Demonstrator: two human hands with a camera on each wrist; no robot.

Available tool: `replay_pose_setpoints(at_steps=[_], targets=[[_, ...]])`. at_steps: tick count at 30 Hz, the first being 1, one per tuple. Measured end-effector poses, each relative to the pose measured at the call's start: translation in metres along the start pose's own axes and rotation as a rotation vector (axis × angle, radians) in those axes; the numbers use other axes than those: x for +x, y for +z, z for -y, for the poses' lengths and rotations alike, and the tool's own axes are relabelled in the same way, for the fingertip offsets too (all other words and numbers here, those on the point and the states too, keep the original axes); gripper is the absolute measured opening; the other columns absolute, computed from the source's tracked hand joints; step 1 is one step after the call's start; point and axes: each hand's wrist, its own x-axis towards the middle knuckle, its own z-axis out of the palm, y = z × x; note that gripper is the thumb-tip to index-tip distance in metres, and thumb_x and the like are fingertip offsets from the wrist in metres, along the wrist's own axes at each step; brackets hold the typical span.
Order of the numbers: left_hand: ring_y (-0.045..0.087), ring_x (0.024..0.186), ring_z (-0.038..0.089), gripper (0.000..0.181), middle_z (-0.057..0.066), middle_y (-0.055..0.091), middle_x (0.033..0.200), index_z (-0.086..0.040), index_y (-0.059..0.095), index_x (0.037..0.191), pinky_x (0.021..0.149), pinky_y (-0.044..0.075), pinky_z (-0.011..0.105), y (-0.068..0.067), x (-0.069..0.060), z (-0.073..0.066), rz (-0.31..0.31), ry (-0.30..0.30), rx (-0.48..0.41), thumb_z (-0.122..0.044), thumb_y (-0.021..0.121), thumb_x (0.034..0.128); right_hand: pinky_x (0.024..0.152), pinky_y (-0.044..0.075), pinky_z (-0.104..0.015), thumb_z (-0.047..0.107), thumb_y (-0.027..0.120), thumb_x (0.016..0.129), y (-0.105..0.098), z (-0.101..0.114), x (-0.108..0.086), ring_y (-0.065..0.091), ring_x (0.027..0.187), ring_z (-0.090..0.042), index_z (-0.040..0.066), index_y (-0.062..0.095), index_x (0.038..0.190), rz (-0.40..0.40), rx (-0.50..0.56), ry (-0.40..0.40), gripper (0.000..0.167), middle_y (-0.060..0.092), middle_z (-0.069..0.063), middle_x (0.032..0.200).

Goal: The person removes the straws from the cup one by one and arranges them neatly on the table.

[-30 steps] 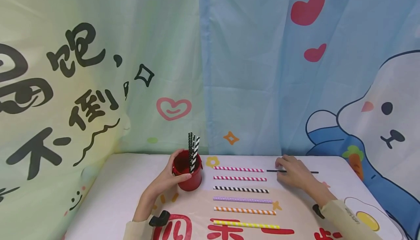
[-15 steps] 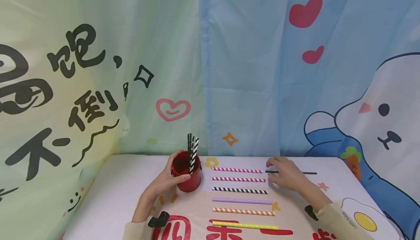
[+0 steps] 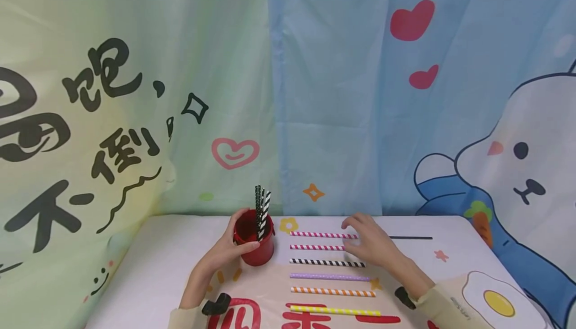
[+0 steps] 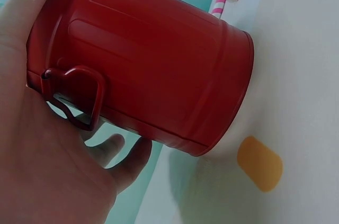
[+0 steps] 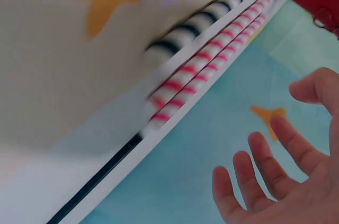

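The red bucket (image 3: 260,255) was located below centre in the head view, with black-and-white straws (image 3: 264,214) leaning inside. The left hand (image 3: 226,245) gripped its side, fingers curved around the wall. The right hand (image 3: 373,243), fingers spread and holding nothing, overlapped two pink-striped straws (image 3: 315,247). A yellow straw (image 3: 335,311) lay on the bench (image 3: 180,239), bottom centre.

The red bucket (image 3: 262,256) stands upright, gripped by the left hand (image 3: 228,243), with black-and-white straws (image 3: 265,214) leaning inside. At three o'clock from it, two pink-striped straws (image 3: 317,247) lie flat, far ends near the right hand (image 3: 370,242).
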Motion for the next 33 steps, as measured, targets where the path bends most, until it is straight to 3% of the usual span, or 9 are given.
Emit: replay_pose_setpoints(at_steps=[10, 18, 26, 33], targets=[[0.034, 0.142, 0.033, 0.095, 0.008, 0.035, 0.154, -0.032, 0.018, 0.156, 0.1, 0.053, 0.047, -0.001, -0.001, 0.002, -0.006, 0.002, -0.002, -0.028, 0.08, 0.0845, 0.094, 0.049, -0.047, 0.025, 0.073, 0.086, 0.016, 0.033, 0.012, 0.056, 0.112, -0.024, 0.018, 0.064, 0.11, -0.032, 0.143, 0.038, 0.026, 0.062, -0.001, 0.117], [0.033, 0.142, 0.031, 0.095, 0.006, 0.035, 0.154, -0.036, 0.018, 0.155, 0.101, 0.053, 0.047, 0.0, -0.002, 0.003, -0.004, -0.005, -0.007, -0.029, 0.08, 0.0845, 0.096, 0.05, -0.047, 0.019, 0.07, 0.09, 0.031, 0.052, 0.018, 0.06, 0.108, -0.025, 0.016, 0.064, 0.108, 0.012, 0.42, 0.134, 0.018, 0.065, -0.004, 0.112], [0.034, 0.142, 0.031, 0.093, 0.005, 0.035, 0.154, -0.039, 0.018, 0.155, 0.102, 0.052, 0.048, 0.0, -0.001, 0.003, -0.002, -0.003, -0.008, -0.03, 0.079, 0.0854, 0.089, 0.053, -0.031, 0.018, 0.07, 0.093, 0.044, 0.076, 0.028, 0.063, 0.101, -0.016, 0.016, 0.066, 0.105, -0.006, 0.629, 0.239, 0.013, 0.066, 0.004, 0.105], [0.035, 0.142, 0.031, 0.092, 0.005, 0.035, 0.154, -0.039, 0.019, 0.155, 0.103, 0.051, 0.05, 0.0, 0.0, 0.005, 0.001, -0.001, -0.02, -0.03, 0.079, 0.0854, 0.079, 0.054, -0.026, 0.012, 0.067, 0.094, 0.053, 0.094, 0.042, 0.065, 0.099, -0.021, 0.01, 0.068, 0.104, -0.025, 0.719, 0.235, 0.01, 0.068, -0.003, 0.106]])
